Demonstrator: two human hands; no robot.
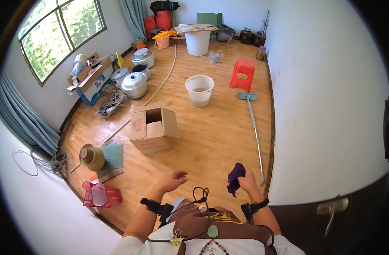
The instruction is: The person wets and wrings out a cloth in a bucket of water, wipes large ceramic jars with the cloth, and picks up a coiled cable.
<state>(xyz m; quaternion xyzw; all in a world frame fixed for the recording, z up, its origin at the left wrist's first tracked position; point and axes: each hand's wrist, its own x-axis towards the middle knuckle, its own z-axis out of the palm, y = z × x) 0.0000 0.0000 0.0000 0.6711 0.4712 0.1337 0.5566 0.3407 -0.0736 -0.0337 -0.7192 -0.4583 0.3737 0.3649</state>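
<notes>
A dark purple cloth (235, 177) hangs bunched in my right hand (248, 180), whose fingers are closed round it. My left hand (174, 180) is held in the air in front of my body, fingers loosely stretched and nothing in them. Beyond the left hand, an open cardboard box (154, 131) stands on the wooden floor (203, 148). Right of my right hand, a flat mop (255, 127) lies with its handle end close by. I wear a brown apron (228, 223) and a dark strap on each wrist.
A white bucket (200, 90) with some liquid and a red stool (243, 74) stand farther off. Along the left are pots (135, 85), a filled carton (92, 83), a brown pot-like object (92, 157) and a red bag (101, 194). A door handle (332, 208) is at lower right.
</notes>
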